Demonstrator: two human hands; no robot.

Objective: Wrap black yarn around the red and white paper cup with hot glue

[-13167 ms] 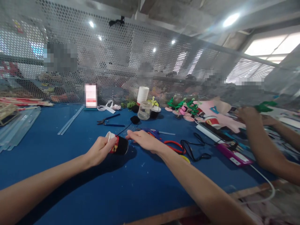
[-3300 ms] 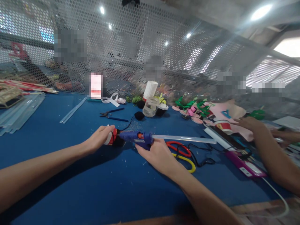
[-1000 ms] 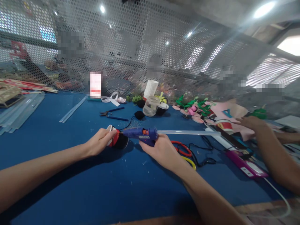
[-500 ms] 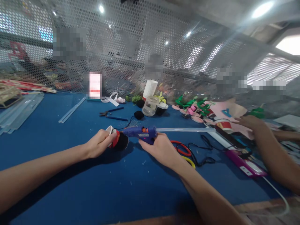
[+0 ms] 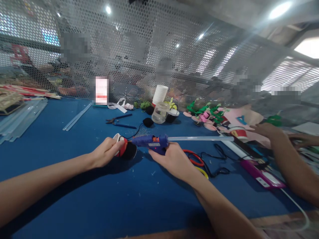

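Blue table [image 5: 74,172]: left hand [image 5: 106,153] grips paper cup [image 5: 124,149], right hand [image 5: 171,159] grips glue gun [image 5: 149,141]; labels unreadable.

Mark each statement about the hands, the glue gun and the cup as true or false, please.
1. The right hand holds a blue glue gun. True.
2. The left hand holds a pair of scissors. False: it holds a paper cup lying on its side.
3. The gun's nozzle points at the cup. True.
4. The pliers lie in the right hand. False: they lie on the blue table, beyond the hands.
5. A clear glue stick sticks out behind the gun. True.
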